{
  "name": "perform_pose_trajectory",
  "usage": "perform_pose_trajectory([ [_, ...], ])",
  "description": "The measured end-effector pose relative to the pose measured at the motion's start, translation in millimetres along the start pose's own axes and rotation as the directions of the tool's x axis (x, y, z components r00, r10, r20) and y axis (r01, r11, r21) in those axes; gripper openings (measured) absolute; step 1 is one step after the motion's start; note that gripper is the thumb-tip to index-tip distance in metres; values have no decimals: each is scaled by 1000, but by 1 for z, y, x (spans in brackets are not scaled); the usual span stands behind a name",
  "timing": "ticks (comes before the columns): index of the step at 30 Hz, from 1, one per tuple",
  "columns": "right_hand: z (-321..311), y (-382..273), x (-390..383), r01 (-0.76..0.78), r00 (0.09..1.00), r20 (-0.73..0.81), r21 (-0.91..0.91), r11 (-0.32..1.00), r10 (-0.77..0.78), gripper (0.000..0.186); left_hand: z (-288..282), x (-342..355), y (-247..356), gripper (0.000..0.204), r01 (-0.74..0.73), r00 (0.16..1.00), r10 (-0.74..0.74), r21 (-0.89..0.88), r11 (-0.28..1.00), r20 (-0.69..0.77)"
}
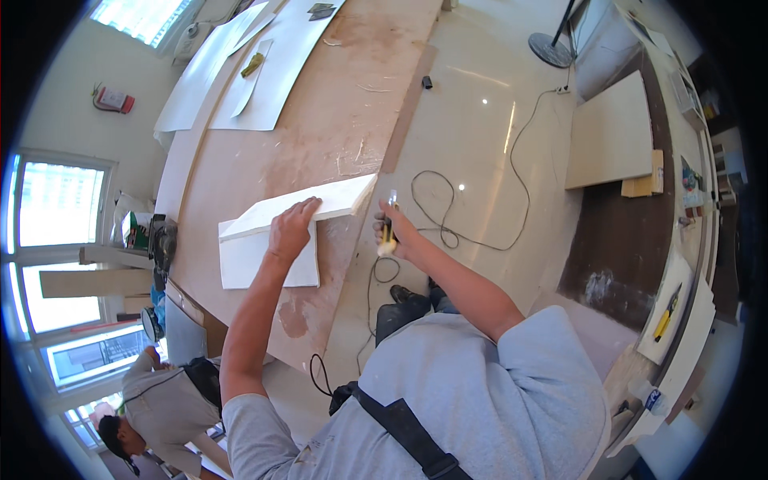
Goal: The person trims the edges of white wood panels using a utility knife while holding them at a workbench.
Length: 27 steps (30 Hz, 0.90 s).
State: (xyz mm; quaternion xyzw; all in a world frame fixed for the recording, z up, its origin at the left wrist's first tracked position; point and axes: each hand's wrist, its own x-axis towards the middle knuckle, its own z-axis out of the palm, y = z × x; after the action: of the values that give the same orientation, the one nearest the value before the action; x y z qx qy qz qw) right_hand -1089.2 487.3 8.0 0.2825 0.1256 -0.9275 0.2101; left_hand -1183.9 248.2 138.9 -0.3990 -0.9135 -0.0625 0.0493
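Observation:
A long white board [340, 192] with a thick edge sits at an angle over a second white board [272, 268] on the wooden table. My left hand [292, 228] grips the upper board along its near side, the fingertips over its face. Just past the board's right end, off the table's edge, my right hand [394, 228] is closed round a yellow and black utility knife [388, 234]. The knife's silvery front end points away from me and is apart from the board.
White sheets [292, 60] cover the far end of the table [336, 120]. A black cable [448, 228] loops over the floor at the right. On the right-hand bench lies another yellow utility knife [666, 316]. A co-worker [164, 408] bends over at the lower left.

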Motion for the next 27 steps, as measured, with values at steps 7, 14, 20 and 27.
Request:
perform_pose_trajectory([
  [7, -58, -3, -23, 38, 842, -30, -993, 115, -538, 55, 13, 43, -17, 49, -160, 972, 151, 36, 986, 182],
  [14, -41, -17, -3, 75, 788, 47, -997, 20, -614, 48, 18, 80, -14, 51, -126, 939, 98, 64, 990, 330],
  [20, -35, -28, 5, 53, 793, 13, -997, 48, -609, 43, 13, 99, -7, 49, -68, 912, 32, 74, 995, 408],
  [27, -36, -35, 17, 264, 769, 267, -960, -93, -580, 36, 28, 101, 4, 50, 22, 947, 8, -89, 996, 320],
])
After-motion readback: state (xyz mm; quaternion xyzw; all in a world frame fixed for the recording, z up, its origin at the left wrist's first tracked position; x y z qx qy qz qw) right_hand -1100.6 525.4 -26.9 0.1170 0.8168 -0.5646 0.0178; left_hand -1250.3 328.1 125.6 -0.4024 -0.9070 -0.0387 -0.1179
